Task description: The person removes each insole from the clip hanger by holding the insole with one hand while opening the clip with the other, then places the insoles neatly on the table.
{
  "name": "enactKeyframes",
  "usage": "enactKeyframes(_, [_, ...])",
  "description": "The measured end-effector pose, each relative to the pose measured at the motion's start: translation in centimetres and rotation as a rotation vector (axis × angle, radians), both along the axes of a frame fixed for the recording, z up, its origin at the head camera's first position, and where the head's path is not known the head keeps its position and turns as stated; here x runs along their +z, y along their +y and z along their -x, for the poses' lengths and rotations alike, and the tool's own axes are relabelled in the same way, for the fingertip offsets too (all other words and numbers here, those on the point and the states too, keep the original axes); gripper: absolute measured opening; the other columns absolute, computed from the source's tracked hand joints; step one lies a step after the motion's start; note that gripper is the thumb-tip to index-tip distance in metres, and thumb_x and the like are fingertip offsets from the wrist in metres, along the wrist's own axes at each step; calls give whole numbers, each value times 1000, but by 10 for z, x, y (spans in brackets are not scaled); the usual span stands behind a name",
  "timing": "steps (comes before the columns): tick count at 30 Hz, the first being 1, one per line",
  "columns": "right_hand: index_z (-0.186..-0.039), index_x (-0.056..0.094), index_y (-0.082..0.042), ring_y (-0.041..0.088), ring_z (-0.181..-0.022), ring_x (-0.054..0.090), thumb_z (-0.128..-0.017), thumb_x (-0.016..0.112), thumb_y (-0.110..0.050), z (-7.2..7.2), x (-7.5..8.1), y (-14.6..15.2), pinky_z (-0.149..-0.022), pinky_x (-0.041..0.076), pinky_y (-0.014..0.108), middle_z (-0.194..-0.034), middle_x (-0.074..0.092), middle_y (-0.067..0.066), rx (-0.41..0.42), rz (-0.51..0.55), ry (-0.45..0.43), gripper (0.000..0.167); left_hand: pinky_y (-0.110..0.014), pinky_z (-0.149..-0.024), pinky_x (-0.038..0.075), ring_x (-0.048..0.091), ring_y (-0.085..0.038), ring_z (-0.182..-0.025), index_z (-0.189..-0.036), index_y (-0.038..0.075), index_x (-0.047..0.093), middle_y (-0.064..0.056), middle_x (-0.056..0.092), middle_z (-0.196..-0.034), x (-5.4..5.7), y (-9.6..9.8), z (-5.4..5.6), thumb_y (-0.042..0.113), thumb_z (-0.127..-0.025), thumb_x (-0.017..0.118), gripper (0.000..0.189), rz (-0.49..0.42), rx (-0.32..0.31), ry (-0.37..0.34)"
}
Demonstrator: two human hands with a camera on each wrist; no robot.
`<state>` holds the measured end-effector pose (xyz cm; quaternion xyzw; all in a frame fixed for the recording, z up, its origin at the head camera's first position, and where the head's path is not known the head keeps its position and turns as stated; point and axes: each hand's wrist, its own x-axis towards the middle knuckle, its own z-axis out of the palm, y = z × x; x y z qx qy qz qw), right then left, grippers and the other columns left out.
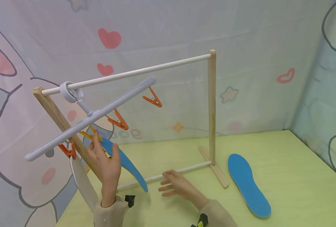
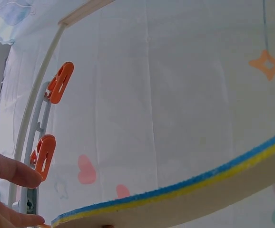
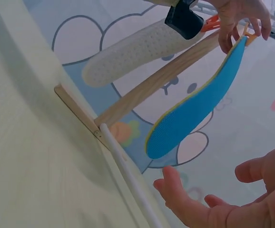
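My left hand is raised under the hanger, its fingers extended and spread around a yellow clip. From that clip hangs a blue insole, its lower end curving down to the right. The left wrist view shows the insole's yellow-and-white edge, with fingers to its left. Lower down, my right hand is held with fingers apart and nothing in them, near the rack's bottom bar. In the right wrist view the insole dangles beyond that hand.
The wooden rack's top bar carries the hanger, which tilts. Two orange clips dangle from it without a load; a red-orange clip holds a white insole. Another blue insole lies on the table at right.
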<state>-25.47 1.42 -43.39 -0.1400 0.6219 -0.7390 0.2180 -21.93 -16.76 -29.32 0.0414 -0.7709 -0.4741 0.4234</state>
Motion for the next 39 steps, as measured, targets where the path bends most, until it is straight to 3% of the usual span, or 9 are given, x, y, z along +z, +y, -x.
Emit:
enactKeyframes(7, [-134,23,7,36,-96,61,-93,43,-31,1,-7,-13,-73,52,42,-122,41,37,36,55,-73,59,-34,-68,30,41,-30,-100,-142,26,19,-19,22,-132,0,0,-1,12,-88,48,63,-19,-19,-10])
enactKeyframes(17, [-137,12,7,39,-104,57,-94,40,-31,1,-14,-23,-77,50,47,-122,41,39,80,120,-127,64,-31,-64,30,42,-28,-97,-142,28,17,-17,22,-133,2,2,-2,15,-89,48,63,-10,-28,-17])
enactKeyframes(23, [-137,16,6,38,-107,55,-94,40,-31,-4,-14,-28,-78,49,48,-123,44,34,99,117,-122,61,-31,-63,30,43,-28,-92,-143,27,16,-17,21,-133,1,2,-3,15,-89,47,63,-7,-18,-21])
enactKeyframes(30, [-137,17,4,35,-106,57,-93,42,-34,-6,-13,-29,-78,50,47,-121,51,25,129,111,-121,63,-42,-77,32,36,-31,-105,-143,23,17,-19,20,-132,2,3,-2,10,-88,48,64,-36,-49,7])
enactKeyframes(39, [-136,21,3,33,-102,59,-92,44,-34,-6,-12,-28,-77,50,46,-119,53,22,128,106,-121,62,-45,-78,33,36,-32,-104,-143,24,18,-20,20,-132,2,3,-2,10,-88,48,65,-38,-44,7])
